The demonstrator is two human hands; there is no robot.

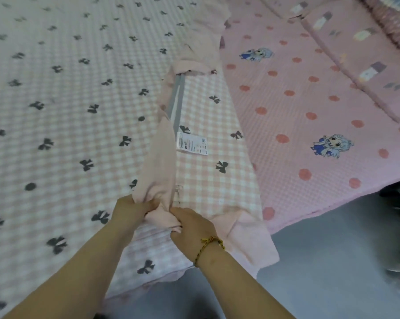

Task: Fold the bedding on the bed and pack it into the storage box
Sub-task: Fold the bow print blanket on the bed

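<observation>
Both your left hand [131, 209] and right hand [193, 223] grip pink checked bow-print blanket [67, 100] by its bunched edge; pull taut, square corners.

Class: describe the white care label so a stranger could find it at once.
Find the big pink-and-white checked cover with dark bows. A plain pink strip runs along it; the label lies right of that strip, at the near end of a grey band. It is the only white printed rectangle.
</observation>
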